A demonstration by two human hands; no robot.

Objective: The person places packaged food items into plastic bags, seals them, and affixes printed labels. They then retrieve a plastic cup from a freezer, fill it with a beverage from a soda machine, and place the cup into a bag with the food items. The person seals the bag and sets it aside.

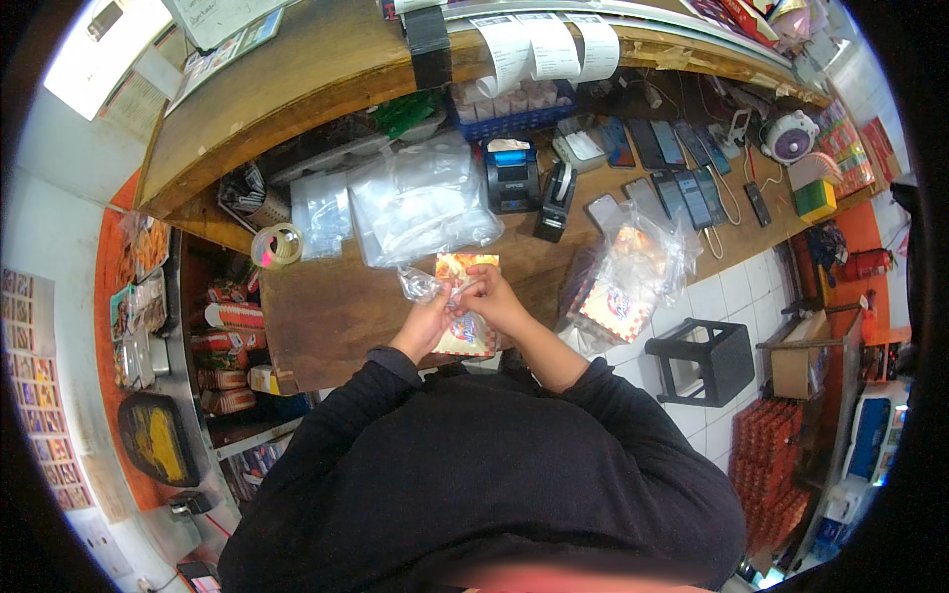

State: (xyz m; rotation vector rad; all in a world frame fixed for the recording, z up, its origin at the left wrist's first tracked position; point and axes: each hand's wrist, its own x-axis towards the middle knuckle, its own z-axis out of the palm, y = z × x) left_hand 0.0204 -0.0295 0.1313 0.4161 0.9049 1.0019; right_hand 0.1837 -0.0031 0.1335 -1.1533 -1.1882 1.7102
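My left hand (432, 321) and my right hand (495, 300) meet over a printed card food box (465, 341) at the table's front edge. Clear plastic film (420, 284) is pinched between the fingers of my left hand and sticks out to its left. The fingertips of my right hand touch the same film; whether they grip it is hard to tell. To the right, similar printed boxes (614, 305) lie in a clear plastic bag. Flat clear plastic bags (419, 200) are piled behind my hands.
Tape rolls (278, 246) sit at the table's left. A small black printer (511, 178), a black tape dispenser (556, 201) and several phones (682, 194) stand or lie further back. Paper slips (552, 48) hang from the shelf above. A black stool (704, 362) is on the tiled floor at right.
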